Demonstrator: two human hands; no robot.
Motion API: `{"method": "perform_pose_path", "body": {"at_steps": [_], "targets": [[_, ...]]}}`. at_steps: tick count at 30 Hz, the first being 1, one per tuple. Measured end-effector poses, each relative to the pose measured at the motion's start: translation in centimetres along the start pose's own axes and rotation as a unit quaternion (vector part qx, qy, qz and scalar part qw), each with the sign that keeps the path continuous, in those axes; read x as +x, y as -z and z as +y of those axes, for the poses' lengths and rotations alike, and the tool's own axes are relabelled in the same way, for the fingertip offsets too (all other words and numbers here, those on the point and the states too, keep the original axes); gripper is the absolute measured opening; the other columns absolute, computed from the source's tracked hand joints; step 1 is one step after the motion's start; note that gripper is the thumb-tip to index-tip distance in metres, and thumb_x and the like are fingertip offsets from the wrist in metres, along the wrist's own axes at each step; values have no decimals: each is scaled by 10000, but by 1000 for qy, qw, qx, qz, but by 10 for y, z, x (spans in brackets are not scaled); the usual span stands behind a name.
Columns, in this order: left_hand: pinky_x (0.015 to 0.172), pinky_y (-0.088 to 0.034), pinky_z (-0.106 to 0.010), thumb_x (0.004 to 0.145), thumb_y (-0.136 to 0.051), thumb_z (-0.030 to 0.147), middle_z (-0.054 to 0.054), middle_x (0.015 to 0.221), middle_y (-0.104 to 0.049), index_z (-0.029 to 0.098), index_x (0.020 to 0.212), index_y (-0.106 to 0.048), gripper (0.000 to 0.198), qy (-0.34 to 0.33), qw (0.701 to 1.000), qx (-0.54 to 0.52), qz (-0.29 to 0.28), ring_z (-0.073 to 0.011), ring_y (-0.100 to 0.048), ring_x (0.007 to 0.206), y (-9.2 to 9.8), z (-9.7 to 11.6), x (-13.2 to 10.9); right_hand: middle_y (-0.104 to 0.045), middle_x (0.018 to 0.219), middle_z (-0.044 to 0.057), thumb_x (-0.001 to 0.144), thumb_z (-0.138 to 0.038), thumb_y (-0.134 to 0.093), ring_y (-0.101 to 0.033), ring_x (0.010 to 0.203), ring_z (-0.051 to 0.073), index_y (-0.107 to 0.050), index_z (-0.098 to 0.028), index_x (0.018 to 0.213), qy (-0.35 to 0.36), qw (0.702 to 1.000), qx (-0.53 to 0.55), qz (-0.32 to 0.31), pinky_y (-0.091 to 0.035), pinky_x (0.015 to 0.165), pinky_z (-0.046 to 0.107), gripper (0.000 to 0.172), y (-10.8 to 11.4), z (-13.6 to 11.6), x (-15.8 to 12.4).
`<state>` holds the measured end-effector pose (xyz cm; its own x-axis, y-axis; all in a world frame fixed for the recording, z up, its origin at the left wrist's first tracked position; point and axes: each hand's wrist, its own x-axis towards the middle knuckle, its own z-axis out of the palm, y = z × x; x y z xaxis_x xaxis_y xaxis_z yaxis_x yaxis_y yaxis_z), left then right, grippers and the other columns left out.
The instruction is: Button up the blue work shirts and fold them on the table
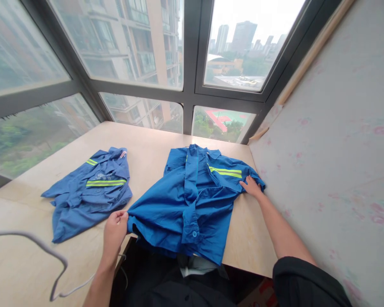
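A blue work jacket [176, 204] with yellow-green reflective strips lies spread on the pale wooden surface, its hem hanging over the front edge. My left hand [115, 228] pinches the jacket's lower left corner and pulls the cloth out to the side. On the jacket's right side, my right hand [252, 186] rests by the sleeve below the reflective strip, fingers spread over the cloth. A second, paler blue garment [92, 192] with similar strips lies to the left, apart from the jacket.
A white cable [35, 239] curves over the surface [16, 217] at the lower left. Framed windows [188, 96] stand behind. A wall with floral paper [333, 170] borders the right side. Below the front edge, a red-marked box [262, 294] is partly visible.
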<state>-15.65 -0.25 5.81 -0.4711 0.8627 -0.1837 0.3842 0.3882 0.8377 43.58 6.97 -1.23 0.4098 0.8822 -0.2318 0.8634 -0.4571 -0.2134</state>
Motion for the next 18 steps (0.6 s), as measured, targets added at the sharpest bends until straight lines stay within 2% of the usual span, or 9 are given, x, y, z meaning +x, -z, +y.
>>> {"method": "perform_pose_path", "body": {"at_steps": [3, 5, 8, 10, 12, 15, 18], "targets": [[746, -531, -385, 790, -498, 339, -102, 854, -722, 198, 891, -639, 223, -27, 985, 163, -52, -283, -688, 838, 2, -12, -3, -197, 1601, 220, 975, -439, -341, -197, 1479, 349, -318, -47, 1501, -9, 1000, -11, -18, -218, 1148, 589, 657, 6, -3, 1], [829, -524, -400, 833, -474, 423, -119, 936, -735, 196, 932, -645, 300, -44, 978, 191, -72, -301, -689, 938, -2, -12, -5, -237, 1586, 232, 970, -438, -363, -232, 1467, 349, -361, -49, 1479, -8, 1000, -20, -22, -249, 1143, 558, 641, 11, -5, 1], [907, -514, -417, 811, -496, 599, -152, 1068, -723, 160, 1083, -628, 533, -62, 976, 193, -78, -323, -670, 1049, -12, -5, -4, -427, 1458, 291, 943, -398, -434, -419, 1354, 396, -509, -17, 1360, -11, 999, -35, -19, -354, 1073, 547, 570, 18, -15, 0], [988, -476, -443, 762, -540, 634, -176, 1166, -693, 137, 1110, -631, 613, -94, 972, 202, -78, -345, -627, 1140, -22, 1, 0, -512, 1366, 298, 922, -330, -456, -520, 1255, 405, -562, -16, 1296, -6, 999, -44, -1, -406, 1019, 543, 499, 21, -29, -3], [1045, -438, -452, 745, -558, 626, -175, 1220, -670, 130, 1117, -638, 626, -131, 970, 188, -80, -346, -594, 1189, -38, 9, 6, -480, 1416, 260, 913, -270, -450, -513, 1270, 374, -531, -60, 1339, 22, 998, -51, 31, -402, 1038, 500, 483, 20, -49, -6], [1027, -462, -430, 794, -534, 580, -150, 1211, -674, 136, 1124, -641, 563, -173, 974, 112, -96, -306, -613, 1158, -71, 30, 23, -393, 1514, 193, 911, -248, -454, -435, 1353, 317, -467, -108, 1410, 128, 985, -54, 103, -360, 1100, 411, 518, 12, -84, -8], [952, -511, -382, 864, -507, 461, -128, 1167, -691, 157, 1096, -648, 408, -200, 972, 45, -114, -259, -635, 1114, -114, 62, 48, -453, 1473, 192, 903, -282, -489, -433, 1354, 318, -509, -94, 1375, 210, 968, -37, 133, -358, 1108, 404, 509, -1, -109, -5]]}}
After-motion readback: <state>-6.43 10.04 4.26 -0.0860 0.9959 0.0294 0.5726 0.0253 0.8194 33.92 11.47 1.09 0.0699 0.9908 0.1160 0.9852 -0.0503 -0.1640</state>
